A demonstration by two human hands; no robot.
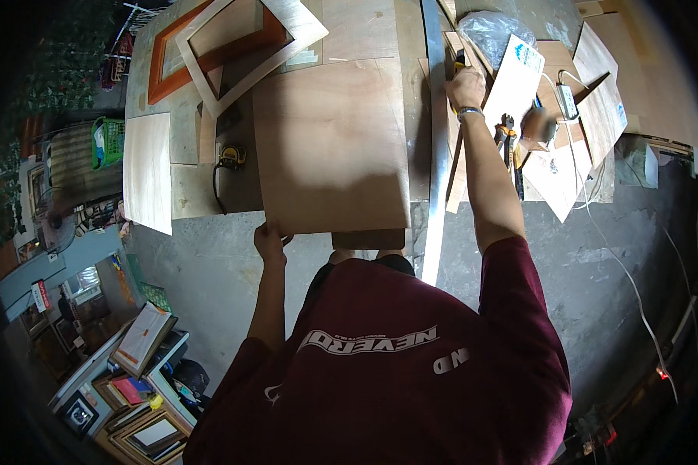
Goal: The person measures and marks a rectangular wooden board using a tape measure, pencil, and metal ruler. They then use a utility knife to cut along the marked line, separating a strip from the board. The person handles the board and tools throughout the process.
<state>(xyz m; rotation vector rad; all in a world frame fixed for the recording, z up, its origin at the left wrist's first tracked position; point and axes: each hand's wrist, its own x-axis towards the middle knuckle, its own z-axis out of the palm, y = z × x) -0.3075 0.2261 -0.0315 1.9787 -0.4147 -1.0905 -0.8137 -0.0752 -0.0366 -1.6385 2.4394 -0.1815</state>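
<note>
A thin brown plywood sheet [333, 147] lies before me, its near edge jutting over the table's front. My left hand [271, 242] is at its near left corner, fingers closed on the edge. My right arm is stretched forward across the table. My right hand [467, 89] has curled fingers around a yellow-and-black tool [459, 59], whose exact kind is partly hidden. Just left of that hand runs a long metal straightedge [436, 163], its near end hanging past the table edge. Orange-handled pliers [506, 129] lie to the right of my right forearm.
A yellow-and-black tape measure [231, 156] sits left of the sheet. Two picture frames, one orange-brown [160, 70] and one pale [209, 87], overlap at the far left. A white power strip [568, 102] with cords and cut boards [597, 66] crowd the right side.
</note>
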